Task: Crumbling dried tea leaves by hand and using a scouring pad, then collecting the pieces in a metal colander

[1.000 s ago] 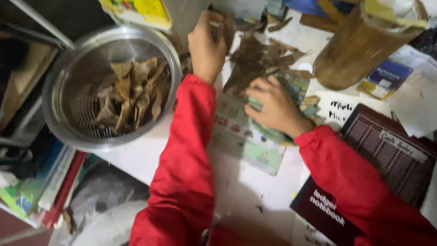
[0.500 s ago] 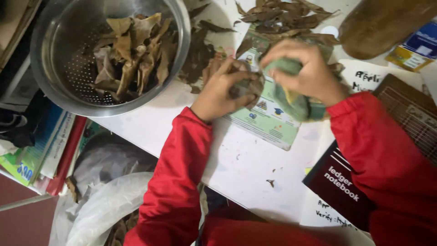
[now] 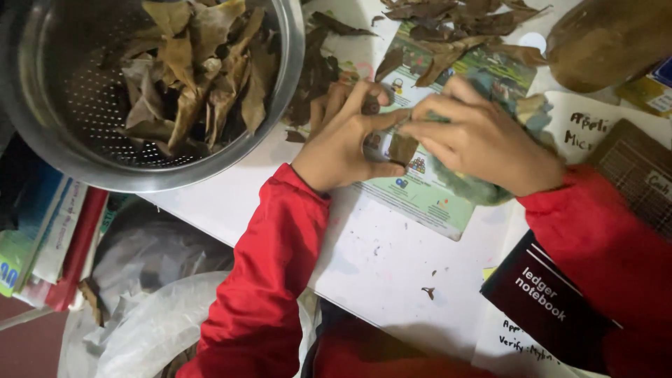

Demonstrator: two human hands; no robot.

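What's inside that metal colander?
The colander holds a loose heap of dry brown leaves, piled toward its right side. To their left, the bare perforated bottom shows. Whatever lies beneath the heap is covered.

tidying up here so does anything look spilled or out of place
Yes. Small dry crumbs dot the white table below the hands. Loose dry leaves lie scattered over the printed sheet instead of in the metal colander.
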